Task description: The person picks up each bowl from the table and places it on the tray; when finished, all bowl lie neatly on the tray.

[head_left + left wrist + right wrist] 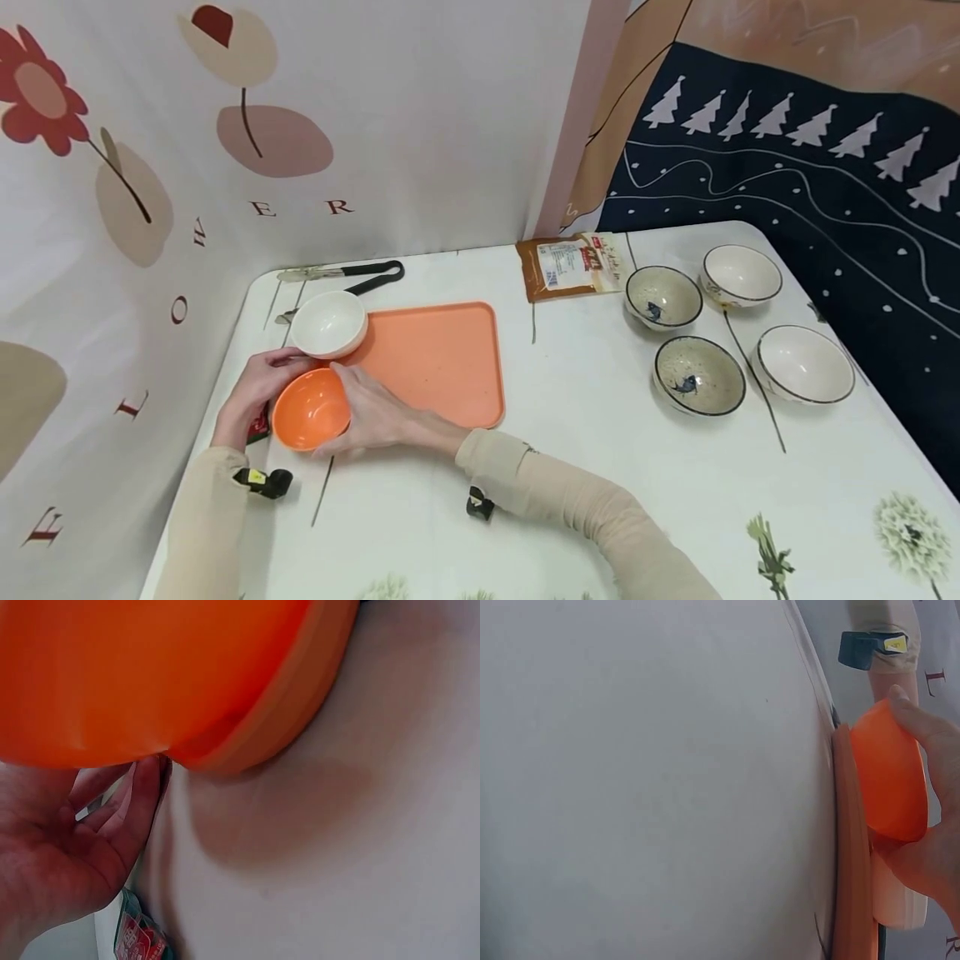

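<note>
Head view, right hand grasping orange bowl, left hand at its side, grip unclear.

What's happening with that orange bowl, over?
Right hand grips orange bowl; left hand beside it, grip unclear. Bowl at near left corner of salmon tray. White bowl close behind, may crowd it.

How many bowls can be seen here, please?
6: orange bowl between left hand and right hand; white bowl at the far-left corner of the tray; on the right, far grey bowl, near grey bowl, far cream bowl, near cream bowl.
</note>
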Tool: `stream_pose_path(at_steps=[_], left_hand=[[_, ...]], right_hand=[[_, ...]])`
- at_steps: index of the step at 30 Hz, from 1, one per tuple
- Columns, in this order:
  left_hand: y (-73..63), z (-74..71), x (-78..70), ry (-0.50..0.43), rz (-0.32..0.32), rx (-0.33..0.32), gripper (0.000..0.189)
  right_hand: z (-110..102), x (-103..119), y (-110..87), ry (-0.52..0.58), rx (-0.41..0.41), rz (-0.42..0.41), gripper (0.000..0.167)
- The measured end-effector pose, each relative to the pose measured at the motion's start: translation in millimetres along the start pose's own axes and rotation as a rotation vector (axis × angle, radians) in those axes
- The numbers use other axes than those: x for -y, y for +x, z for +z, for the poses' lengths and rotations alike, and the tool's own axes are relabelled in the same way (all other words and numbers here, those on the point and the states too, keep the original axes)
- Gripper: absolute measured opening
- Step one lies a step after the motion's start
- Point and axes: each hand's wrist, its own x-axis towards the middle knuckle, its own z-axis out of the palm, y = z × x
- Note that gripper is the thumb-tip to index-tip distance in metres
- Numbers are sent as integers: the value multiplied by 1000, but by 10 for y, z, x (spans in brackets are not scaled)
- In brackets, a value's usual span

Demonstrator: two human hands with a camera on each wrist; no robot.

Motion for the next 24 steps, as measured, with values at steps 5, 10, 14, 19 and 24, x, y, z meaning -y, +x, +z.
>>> stream_pose_path(at_steps=[5,10,14,19,24], left_hand=[[37,-28,-12,11,-26,7,72],[57,-29,-8,13,-24,3,68],[62,-21,0,14,-18,-3,67],[69,-39,-1,19,-17,-16,65],[76,-19,4,14,-22,-11,67]], right_hand=[[24,16,11,-10,-5,-7,126],[34,30,-29,10,19,18,129],[9,16,-86,47,28,31,129],[-40,-18,-131,97,25,12,122],[-48,-63,-155,111,18,-27,115]])
